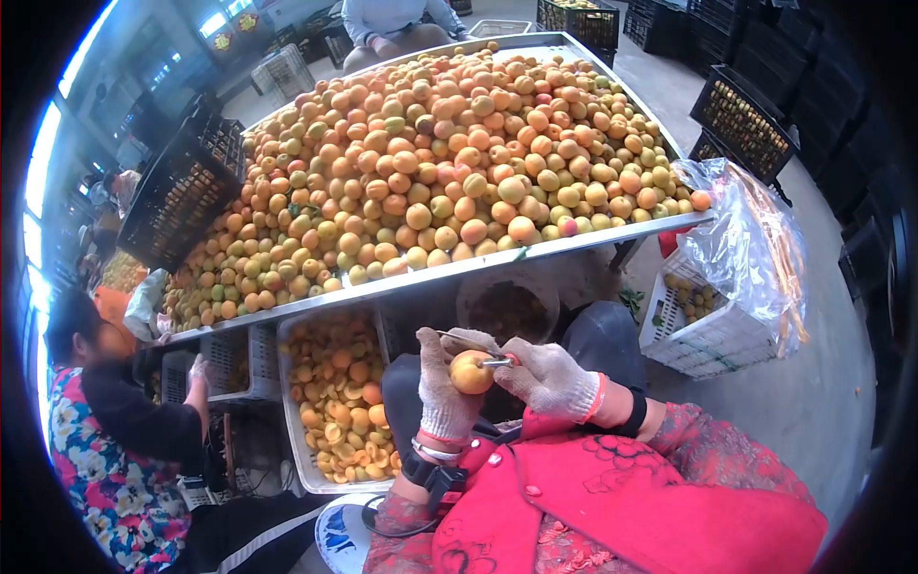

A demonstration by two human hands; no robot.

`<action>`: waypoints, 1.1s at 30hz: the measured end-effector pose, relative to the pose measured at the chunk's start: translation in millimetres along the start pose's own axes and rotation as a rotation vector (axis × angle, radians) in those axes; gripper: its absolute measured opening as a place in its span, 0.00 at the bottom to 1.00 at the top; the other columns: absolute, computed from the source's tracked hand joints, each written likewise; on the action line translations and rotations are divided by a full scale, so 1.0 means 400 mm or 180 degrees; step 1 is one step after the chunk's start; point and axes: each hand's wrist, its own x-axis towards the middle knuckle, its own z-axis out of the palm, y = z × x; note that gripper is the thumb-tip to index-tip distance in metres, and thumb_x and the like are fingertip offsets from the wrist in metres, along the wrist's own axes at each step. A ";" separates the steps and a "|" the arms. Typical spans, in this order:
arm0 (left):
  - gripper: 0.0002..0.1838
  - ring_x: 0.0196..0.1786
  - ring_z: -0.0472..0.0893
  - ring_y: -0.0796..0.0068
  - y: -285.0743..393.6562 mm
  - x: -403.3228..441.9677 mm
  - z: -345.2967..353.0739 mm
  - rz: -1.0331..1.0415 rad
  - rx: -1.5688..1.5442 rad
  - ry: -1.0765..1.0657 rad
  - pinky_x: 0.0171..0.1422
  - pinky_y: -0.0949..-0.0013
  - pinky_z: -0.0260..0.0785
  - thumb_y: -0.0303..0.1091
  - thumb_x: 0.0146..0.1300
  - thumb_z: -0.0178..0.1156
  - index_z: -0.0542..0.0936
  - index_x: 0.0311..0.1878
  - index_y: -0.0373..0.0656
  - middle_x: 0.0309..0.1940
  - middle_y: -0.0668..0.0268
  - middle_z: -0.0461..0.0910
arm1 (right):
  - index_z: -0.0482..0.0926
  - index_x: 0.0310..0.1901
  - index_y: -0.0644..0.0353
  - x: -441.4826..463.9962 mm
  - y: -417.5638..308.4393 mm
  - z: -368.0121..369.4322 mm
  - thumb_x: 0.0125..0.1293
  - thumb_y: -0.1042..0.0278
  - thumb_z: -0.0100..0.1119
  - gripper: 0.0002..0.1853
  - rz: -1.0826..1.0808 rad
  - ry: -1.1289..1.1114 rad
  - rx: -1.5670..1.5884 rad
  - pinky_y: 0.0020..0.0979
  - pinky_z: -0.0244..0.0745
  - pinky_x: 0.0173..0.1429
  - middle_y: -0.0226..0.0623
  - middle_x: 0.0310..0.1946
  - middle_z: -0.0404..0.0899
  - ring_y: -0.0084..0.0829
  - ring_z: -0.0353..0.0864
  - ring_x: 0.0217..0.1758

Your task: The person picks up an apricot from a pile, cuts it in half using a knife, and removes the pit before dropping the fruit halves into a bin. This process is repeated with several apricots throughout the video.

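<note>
My left hand (442,397), in a pale knitted glove, is closed around a yellow-orange apricot (469,373) in front of my lap. My right hand (562,383), gloved too, grips a small metal-bladed tool (497,363) with a reddish handle end. Its blade touches the apricot's right side; how deep it goes I cannot tell. Just left of my knees stands a white crate (298,442) of split and whole apricots. Under the table edge, beyond my hands, is a round tub (475,290) with dark contents.
A metal-rimmed table (574,239) heaped with apricots spans the front. A black crate (182,182) leans at its left end. At right stands a white crate (712,349) with clear plastic (732,230). One person (115,421) sits at left, another (397,24) beyond the table.
</note>
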 end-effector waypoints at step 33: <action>0.37 0.29 0.78 0.73 -0.014 -0.009 0.001 -0.0232 0.0909 0.0154 0.39 0.71 0.72 0.67 0.73 0.42 0.78 0.28 0.40 0.23 0.63 0.78 | 0.73 0.37 0.62 -0.051 0.068 0.051 0.71 0.63 0.60 0.11 0.0256 -0.0102 0.0001 0.39 0.74 0.33 0.49 0.25 0.78 0.49 0.82 0.29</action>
